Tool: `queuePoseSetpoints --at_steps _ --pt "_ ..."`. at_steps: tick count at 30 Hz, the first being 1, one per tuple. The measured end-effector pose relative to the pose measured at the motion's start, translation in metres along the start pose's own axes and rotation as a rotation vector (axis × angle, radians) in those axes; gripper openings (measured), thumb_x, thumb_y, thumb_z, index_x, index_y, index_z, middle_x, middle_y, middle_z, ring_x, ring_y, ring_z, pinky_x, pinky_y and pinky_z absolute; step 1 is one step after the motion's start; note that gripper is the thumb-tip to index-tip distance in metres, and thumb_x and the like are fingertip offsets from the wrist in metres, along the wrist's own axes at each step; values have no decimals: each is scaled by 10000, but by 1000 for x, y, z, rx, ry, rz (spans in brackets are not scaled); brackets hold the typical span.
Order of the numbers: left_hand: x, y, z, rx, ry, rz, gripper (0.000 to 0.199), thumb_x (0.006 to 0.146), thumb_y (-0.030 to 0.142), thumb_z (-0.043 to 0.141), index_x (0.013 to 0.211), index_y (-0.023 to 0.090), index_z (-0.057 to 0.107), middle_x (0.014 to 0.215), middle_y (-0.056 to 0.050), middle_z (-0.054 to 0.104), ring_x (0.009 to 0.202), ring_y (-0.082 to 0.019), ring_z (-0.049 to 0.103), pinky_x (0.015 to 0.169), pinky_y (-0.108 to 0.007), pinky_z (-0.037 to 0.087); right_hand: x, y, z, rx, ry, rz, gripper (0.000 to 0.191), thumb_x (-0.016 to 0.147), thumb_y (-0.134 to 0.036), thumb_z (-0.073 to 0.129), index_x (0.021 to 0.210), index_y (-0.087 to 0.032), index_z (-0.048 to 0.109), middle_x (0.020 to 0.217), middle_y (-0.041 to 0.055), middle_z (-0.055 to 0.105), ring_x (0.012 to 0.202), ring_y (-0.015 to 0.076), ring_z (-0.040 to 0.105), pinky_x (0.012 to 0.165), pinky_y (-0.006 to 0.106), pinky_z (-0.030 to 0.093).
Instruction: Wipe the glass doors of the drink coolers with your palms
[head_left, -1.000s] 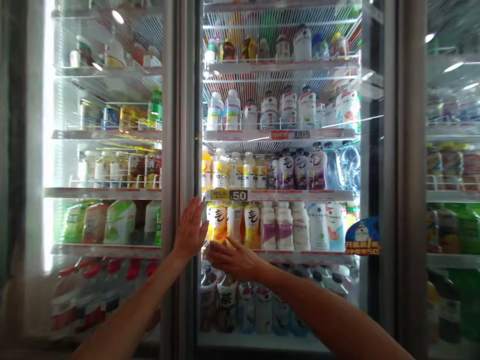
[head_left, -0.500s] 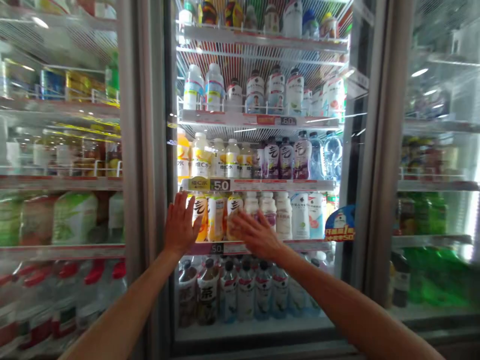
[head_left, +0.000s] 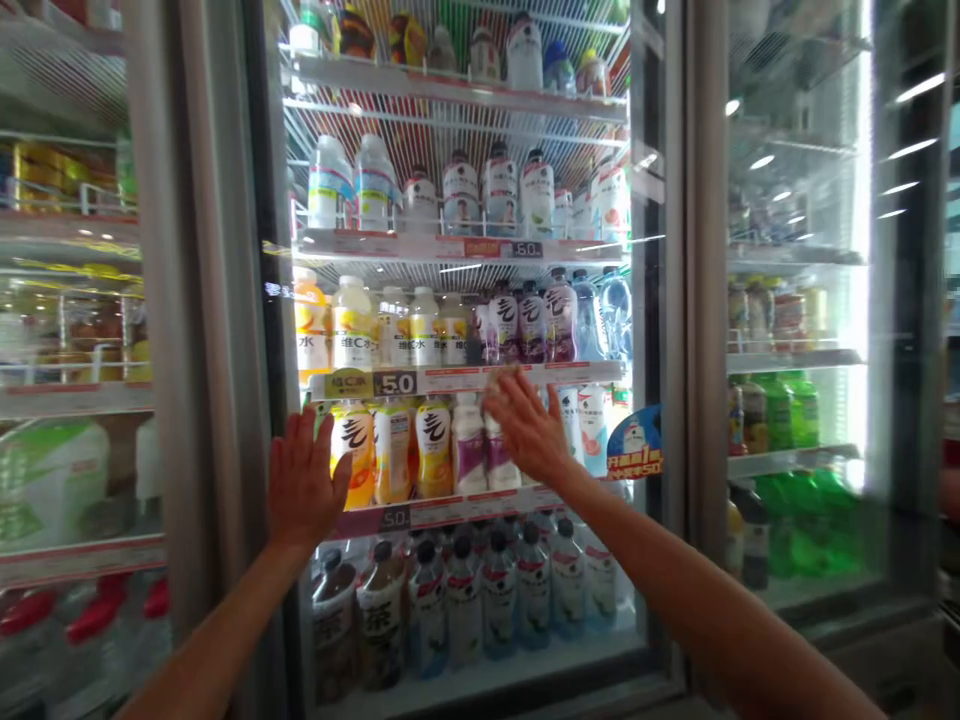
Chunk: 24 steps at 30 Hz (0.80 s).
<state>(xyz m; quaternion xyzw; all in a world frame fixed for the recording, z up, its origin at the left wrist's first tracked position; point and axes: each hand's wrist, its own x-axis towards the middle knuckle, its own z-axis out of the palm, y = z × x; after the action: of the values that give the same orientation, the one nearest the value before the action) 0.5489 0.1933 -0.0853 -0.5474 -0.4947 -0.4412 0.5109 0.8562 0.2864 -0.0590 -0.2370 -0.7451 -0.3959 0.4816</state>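
Note:
Both my hands are raised in front of a lit drinks fridge, whose glass door [head_left: 480,665] shows reflections. My left hand [head_left: 306,480] is held up flat near the door's left edge, fingers out, beside an orange drink bottle [head_left: 352,455]. My right hand [head_left: 529,425] spreads its fingers over the shelf edge [head_left: 442,380], in front of white-and-purple bottles [head_left: 470,450] that it partly hides. Its fingertips are blurred, and a pale patch there cannot be made out. Whether either palm touches the glass cannot be told.
A round blue sticker [head_left: 634,445] is on the door's right side. Metal door frames [head_left: 214,350] flank this section. More glass-fronted shelves with bottles stand left and right, including green bottles [head_left: 795,520]. Tea bottles [head_left: 381,610] and others line the bottom shelf.
My view has shifted to the right, so the fridge appears further left. My right hand has moved up from in front of the bottles to the shelf edge above. My left hand stays near the door's left edge.

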Motion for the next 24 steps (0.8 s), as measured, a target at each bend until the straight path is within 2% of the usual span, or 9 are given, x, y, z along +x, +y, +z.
queuePoseSetpoints --at_steps 2,4,8,10,14,16,18,22,24 --pt "-1 0 0 -4 2 0 645 900 279 418 1467 269 111 1544 -74 173 1426 -229 137 1154 -470 151 27 10 0 -38 81 192 491 872 -210 461 1353 -307 441 1511 34 305 1418 250 177 1132 528 63" --pt "-1 0 0 -6 2 -2 643 901 285 415 1466 271 110 1545 -69 168 1425 -230 138 1156 -468 147 22 6 0 -40 74 195 511 866 -207 469 1364 -310 428 1518 29 290 1425 255 151 1134 525 64" --pt "-2 0 1 -3 -7 -17 635 902 299 400 1467 260 111 1544 -70 168 1423 -243 145 1159 -472 148 -50 -20 0 35 -96 -229 482 855 -237 488 1327 -331 468 1479 -14 371 1433 211 122 1153 478 -5" --pt "-2 -1 2 -6 -1 -21 633 900 299 398 1466 265 118 1543 -63 171 1418 -251 164 1159 -480 156 -66 -10 -2 26 -127 -290 501 848 -224 485 1335 -337 454 1482 -22 365 1429 204 142 1152 481 -10" --pt "-2 -4 3 -25 34 4 655 880 297 427 1459 317 123 1547 -12 160 1404 -282 210 1145 -532 191 -26 62 -12 -137 123 225 530 878 -188 427 1394 -301 381 1521 47 280 1408 249 223 1117 551 122" --pt "-2 -5 4 -33 36 13 662 874 293 434 1459 322 125 1547 -7 158 1398 -299 224 1133 -556 208 -16 87 -16 -183 231 405 524 908 -206 385 1422 -293 335 1523 72 271 1399 266 247 1097 577 163" --pt "-1 -4 3 -37 42 7 667 871 295 440 1458 329 125 1546 1 155 1395 -303 231 1129 -564 217 -36 86 -18 -189 241 420 551 914 -193 368 1447 -300 278 1527 75 261 1404 271 235 1093 580 183" --pt "1 1 1 -65 51 -24 667 876 318 438 1445 391 99 1544 81 120 1397 -282 230 1139 -557 209 -113 53 -15 -155 93 251 677 873 -133 425 1469 -345 184 1546 47 213 1414 274 204 1100 540 230" --pt "1 3 0 -78 46 -35 656 882 327 428 1442 406 94 1543 101 110 1399 -276 227 1147 -549 193 -122 59 -16 -160 71 226 667 872 -144 434 1463 -352 207 1533 52 252 1401 276 246 1097 536 240"
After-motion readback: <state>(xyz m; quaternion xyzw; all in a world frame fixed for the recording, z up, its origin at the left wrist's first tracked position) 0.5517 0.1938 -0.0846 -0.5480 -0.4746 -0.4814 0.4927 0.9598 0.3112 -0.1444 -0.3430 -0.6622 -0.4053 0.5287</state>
